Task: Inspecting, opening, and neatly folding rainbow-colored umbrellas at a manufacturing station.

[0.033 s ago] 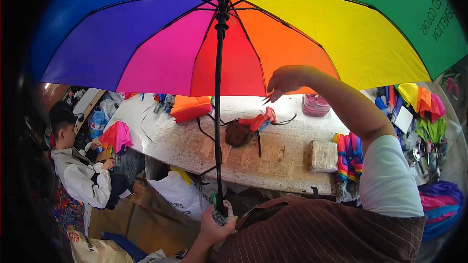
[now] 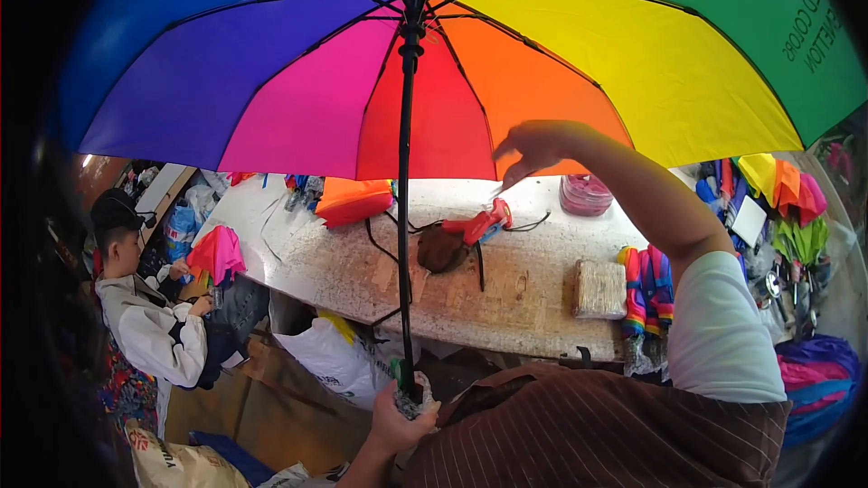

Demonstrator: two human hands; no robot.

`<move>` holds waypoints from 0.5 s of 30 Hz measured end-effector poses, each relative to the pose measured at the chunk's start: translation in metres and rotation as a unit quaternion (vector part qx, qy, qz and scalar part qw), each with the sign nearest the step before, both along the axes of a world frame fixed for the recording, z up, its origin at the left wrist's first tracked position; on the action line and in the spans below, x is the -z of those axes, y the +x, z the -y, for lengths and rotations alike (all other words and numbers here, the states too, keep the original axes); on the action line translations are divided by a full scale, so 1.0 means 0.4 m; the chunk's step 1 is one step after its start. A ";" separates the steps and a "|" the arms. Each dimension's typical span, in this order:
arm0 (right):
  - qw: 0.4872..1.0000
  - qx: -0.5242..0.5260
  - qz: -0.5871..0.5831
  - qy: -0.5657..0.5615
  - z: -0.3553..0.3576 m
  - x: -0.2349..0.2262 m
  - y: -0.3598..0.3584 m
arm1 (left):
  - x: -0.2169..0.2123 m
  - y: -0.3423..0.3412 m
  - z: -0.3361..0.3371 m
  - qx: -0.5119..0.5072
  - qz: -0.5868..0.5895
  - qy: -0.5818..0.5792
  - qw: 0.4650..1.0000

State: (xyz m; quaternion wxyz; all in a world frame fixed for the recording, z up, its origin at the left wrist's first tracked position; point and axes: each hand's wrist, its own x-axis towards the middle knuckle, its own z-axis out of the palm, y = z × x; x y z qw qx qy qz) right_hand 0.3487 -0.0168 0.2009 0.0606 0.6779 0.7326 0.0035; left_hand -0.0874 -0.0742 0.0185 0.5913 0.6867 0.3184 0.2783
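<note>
A brown pinstriped apron [image 2: 606, 429] fills the near edge. Beside it, the left hand [image 2: 398, 420] has its grip curled around the umbrella's handle [image 2: 418, 393], which is covered in crinkled clear plastic. A white bag [image 2: 339, 361] sits just left of it. The umbrella [image 2: 429, 108] is unfurled in front of the person, its black shaft [image 2: 405, 217] nearly upright, its panels running from blue and violet through pink, red and orange to yellow and green. From the right, a bare forearm below a white sleeve [image 2: 723, 330] brings the right hand [image 2: 542, 145] to the lower edge of the orange panel; its fingers are blurred, and whether that grip pinches anything cannot be told. Beyond, the worn, pale surface [image 2: 542, 316] carries a tan block-shaped bundle [image 2: 600, 289] beside folded rainbow-coloured umbrellas [image 2: 646, 289], then a rounded brown item [image 2: 443, 250] against a red piece [image 2: 470, 227], and farther back a pinkish-red stack [image 2: 585, 195] and orange fabric [image 2: 354, 201]. At the left, a co-worker [image 2: 149, 325] in a dark cap handles pink fabric [image 2: 217, 253].
</note>
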 end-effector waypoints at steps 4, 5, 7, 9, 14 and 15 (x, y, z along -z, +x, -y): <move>0.961 0.016 -0.155 0.229 -0.009 -0.051 0.028 | 0.020 -0.009 -0.016 0.096 0.001 0.074 0.993; 0.924 0.008 -0.274 0.267 -0.021 -0.073 0.018 | 0.016 -0.005 -0.013 0.099 -0.001 0.072 0.992; 0.871 0.006 -0.386 0.305 -0.027 -0.099 -0.004 | -0.001 0.008 -0.004 0.128 0.000 0.038 0.991; 0.771 0.019 -0.551 0.321 -0.037 -0.114 -0.025 | 0.000 0.011 -0.004 0.135 0.000 0.053 0.989; 0.712 -0.012 -0.602 0.361 -0.037 -0.113 -0.015 | -0.023 0.020 0.003 0.143 -0.013 0.041 0.989; 0.689 -0.041 -0.625 0.364 -0.035 -0.113 -0.011 | -0.032 0.023 0.008 0.142 -0.005 0.014 0.990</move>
